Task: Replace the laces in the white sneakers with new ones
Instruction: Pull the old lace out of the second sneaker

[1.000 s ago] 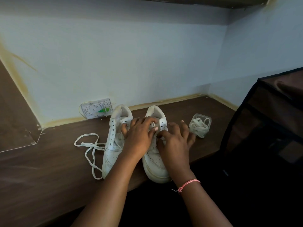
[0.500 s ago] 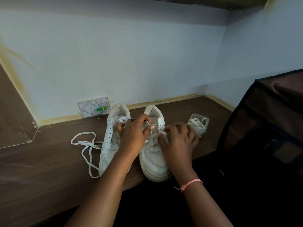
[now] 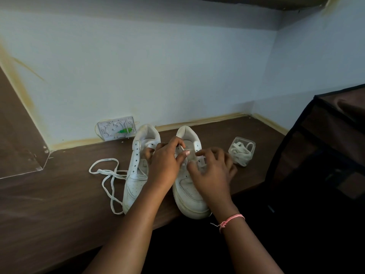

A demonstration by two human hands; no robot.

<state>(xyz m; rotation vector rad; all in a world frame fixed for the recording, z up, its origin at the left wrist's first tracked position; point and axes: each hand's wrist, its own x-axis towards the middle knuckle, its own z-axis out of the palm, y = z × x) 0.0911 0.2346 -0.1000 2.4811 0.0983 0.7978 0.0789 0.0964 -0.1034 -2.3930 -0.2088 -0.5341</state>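
Two white sneakers (image 3: 138, 175) sit side by side on the bench (image 3: 59, 204), toes toward the person. Left hand (image 3: 166, 163) fingers pinch the lace (image 3: 185, 155) over the right sneaker (image 3: 189, 192); right hand (image 3: 213, 171) fingers curl at its eyelets, grip unclear. A loose lace (image 3: 107, 175) lies left, a box of laces (image 3: 242, 154) right.

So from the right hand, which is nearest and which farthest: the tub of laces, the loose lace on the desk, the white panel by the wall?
1. Tub of laces: just right of the right hand.
2. Loose lace: left, beyond both sneakers.
3. White panel: back left, against the wall.
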